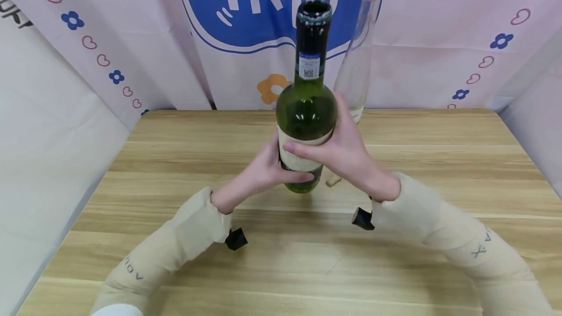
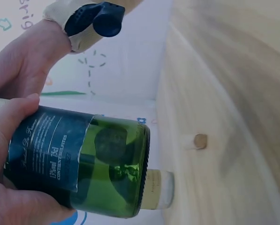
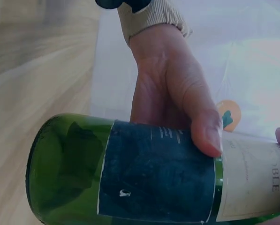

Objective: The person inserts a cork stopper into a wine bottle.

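A green glass wine bottle (image 1: 306, 106) stands nearly upright in the air above the table, its mouth uncovered and dark foil around the neck. My left hand (image 1: 268, 166) grips its lower part, thumb across the front. Higher up, around the cream label, my right hand (image 1: 349, 150) holds it from the other side. The dark lower label (image 3: 158, 173) and the raised bottle base (image 2: 130, 173) show in the wrist views. On the table below lies a small cork (image 2: 200, 141), partly hidden behind the bottle in the head view.
A tall clear bottle (image 1: 355, 57) with a cork in its top stands at the table's back edge, partly behind my right hand. The wooden table (image 1: 281, 267) meets a printed cloth (image 1: 417, 62) at the back. Black devices (image 1: 363, 218) hang beneath both cuffs.
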Tool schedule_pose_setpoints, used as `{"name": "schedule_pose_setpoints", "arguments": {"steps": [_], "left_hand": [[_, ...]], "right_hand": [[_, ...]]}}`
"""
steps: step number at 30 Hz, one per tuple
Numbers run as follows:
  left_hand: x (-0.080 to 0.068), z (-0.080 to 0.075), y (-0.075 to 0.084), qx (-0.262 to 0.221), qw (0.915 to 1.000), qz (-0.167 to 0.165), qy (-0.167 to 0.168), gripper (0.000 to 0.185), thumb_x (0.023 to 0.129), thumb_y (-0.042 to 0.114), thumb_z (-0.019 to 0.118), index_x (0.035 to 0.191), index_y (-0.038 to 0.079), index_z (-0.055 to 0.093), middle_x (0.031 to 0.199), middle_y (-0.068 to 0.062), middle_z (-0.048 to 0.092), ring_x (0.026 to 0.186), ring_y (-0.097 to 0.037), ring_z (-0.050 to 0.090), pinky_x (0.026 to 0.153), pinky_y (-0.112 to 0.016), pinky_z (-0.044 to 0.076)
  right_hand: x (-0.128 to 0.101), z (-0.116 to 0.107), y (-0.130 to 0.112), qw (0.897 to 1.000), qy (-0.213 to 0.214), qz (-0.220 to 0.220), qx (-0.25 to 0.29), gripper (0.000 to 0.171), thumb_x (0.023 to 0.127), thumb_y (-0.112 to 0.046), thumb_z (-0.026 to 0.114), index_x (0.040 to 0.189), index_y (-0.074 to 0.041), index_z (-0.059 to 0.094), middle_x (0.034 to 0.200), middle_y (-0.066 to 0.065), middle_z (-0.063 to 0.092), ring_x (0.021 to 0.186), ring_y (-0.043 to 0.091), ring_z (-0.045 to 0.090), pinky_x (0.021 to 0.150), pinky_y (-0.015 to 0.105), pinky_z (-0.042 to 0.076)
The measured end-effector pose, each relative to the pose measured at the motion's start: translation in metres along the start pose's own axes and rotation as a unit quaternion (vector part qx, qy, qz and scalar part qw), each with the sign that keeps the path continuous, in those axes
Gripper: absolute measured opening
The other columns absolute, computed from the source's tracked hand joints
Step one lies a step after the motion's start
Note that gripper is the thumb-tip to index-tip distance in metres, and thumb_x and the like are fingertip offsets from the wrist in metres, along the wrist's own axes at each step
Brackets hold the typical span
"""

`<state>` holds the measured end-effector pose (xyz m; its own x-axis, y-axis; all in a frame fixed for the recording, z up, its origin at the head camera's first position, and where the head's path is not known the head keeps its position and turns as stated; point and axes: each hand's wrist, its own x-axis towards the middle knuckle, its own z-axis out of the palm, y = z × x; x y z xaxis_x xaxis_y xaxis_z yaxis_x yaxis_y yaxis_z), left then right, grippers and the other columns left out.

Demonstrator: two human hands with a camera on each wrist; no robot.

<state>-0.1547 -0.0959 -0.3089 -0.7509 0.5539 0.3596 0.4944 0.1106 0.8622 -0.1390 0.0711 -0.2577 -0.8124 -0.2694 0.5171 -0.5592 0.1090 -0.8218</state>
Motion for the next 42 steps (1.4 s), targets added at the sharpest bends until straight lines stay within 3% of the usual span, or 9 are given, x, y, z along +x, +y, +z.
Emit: {"name": "schedule_pose_setpoints", "arguments": {"steps": [4, 13, 18, 22, 27, 32, 42], "left_hand": [[-0.011, 0.003, -0.002, 0.014, 0.9999, -0.007, -0.003, 0.086, 0.063, 0.001, 0.081, 0.132, 0.007, 0.03, 0.123, -0.009, 0.049, 0.109, -0.018, 0.05, 0.095, -0.033, 0.041], [-0.032, 0.016, -0.013, 0.039, 0.9979, -0.052, 0.001, 0.082, 0.059, 0.005, 0.084, 0.127, 0.004, 0.038, 0.12, -0.009, 0.053, 0.11, -0.019, 0.05, 0.096, -0.033, 0.039], [-0.04, 0.021, -0.018, 0.052, 0.9961, -0.072, 0.003, 0.08, 0.059, 0.008, 0.085, 0.125, 0.005, 0.04, 0.119, -0.008, 0.054, 0.109, -0.019, 0.051, 0.095, -0.034, 0.04], [-0.044, 0.024, -0.022, 0.064, 0.9952, -0.074, 0.001, 0.084, 0.058, 0.009, 0.085, 0.127, 0.005, 0.037, 0.122, -0.009, 0.052, 0.112, -0.019, 0.049, 0.096, -0.035, 0.039], [-0.046, 0.028, -0.026, 0.046, 0.996, -0.077, -0.001, 0.086, 0.058, 0.006, 0.085, 0.128, 0.005, 0.036, 0.122, -0.009, 0.052, 0.112, -0.019, 0.049, 0.097, -0.035, 0.038], [-0.05, 0.031, -0.027, 0.022, 0.9971, -0.072, -0.008, 0.084, 0.059, 0.005, 0.084, 0.129, 0.006, 0.037, 0.122, -0.009, 0.052, 0.112, -0.019, 0.049, 0.098, -0.034, 0.037], [-0.052, 0.034, -0.031, 0.022, 0.9976, -0.063, -0.015, 0.082, 0.059, 0.003, 0.084, 0.127, 0.005, 0.039, 0.122, -0.009, 0.053, 0.112, -0.019, 0.049, 0.097, -0.034, 0.038]], "right_hand": [[-0.011, 0.006, 0.003, 1.0, 0.001, -0.003, 0.014, 0.086, 0.063, -0.001, 0.081, 0.133, -0.008, 0.032, 0.129, 0.004, 0.046, 0.112, 0.015, 0.05, 0.094, 0.036, 0.04], [-0.033, 0.016, 0.015, 0.998, -0.004, 0.06, 0.012, 0.085, 0.06, -0.005, 0.083, 0.128, -0.007, 0.032, 0.122, 0.004, 0.051, 0.107, 0.016, 0.052, 0.093, 0.036, 0.04], [-0.043, 0.02, 0.024, 0.998, -0.002, 0.067, 0.012, 0.085, 0.058, -0.005, 0.084, 0.126, -0.006, 0.033, 0.12, 0.005, 0.052, 0.106, 0.016, 0.052, 0.094, 0.036, 0.038], [-0.048, 0.022, 0.028, 0.998, 0.002, 0.063, 0.008, 0.085, 0.057, -0.005, 0.085, 0.125, -0.005, 0.034, 0.121, 0.005, 0.052, 0.107, 0.017, 0.051, 0.094, 0.037, 0.038], [-0.053, 0.023, 0.031, 0.998, 0.008, 0.062, 0.019, 0.083, 0.056, -0.002, 0.085, 0.122, -0.005, 0.034, 0.119, 0.005, 0.053, 0.106, 0.017, 0.052, 0.094, 0.037, 0.039], [-0.058, 0.025, 0.033, 0.997, 0.006, 0.078, 0.022, 0.084, 0.056, -0.002, 0.085, 0.122, -0.004, 0.034, 0.118, 0.006, 0.054, 0.106, 0.017, 0.052, 0.094, 0.038, 0.038], [-0.062, 0.026, 0.033, 0.995, -0.004, 0.096, 0.004, 0.089, 0.056, -0.004, 0.086, 0.126, -0.005, 0.032, 0.119, 0.007, 0.054, 0.109, 0.018, 0.051, 0.096, 0.038, 0.037]]}}
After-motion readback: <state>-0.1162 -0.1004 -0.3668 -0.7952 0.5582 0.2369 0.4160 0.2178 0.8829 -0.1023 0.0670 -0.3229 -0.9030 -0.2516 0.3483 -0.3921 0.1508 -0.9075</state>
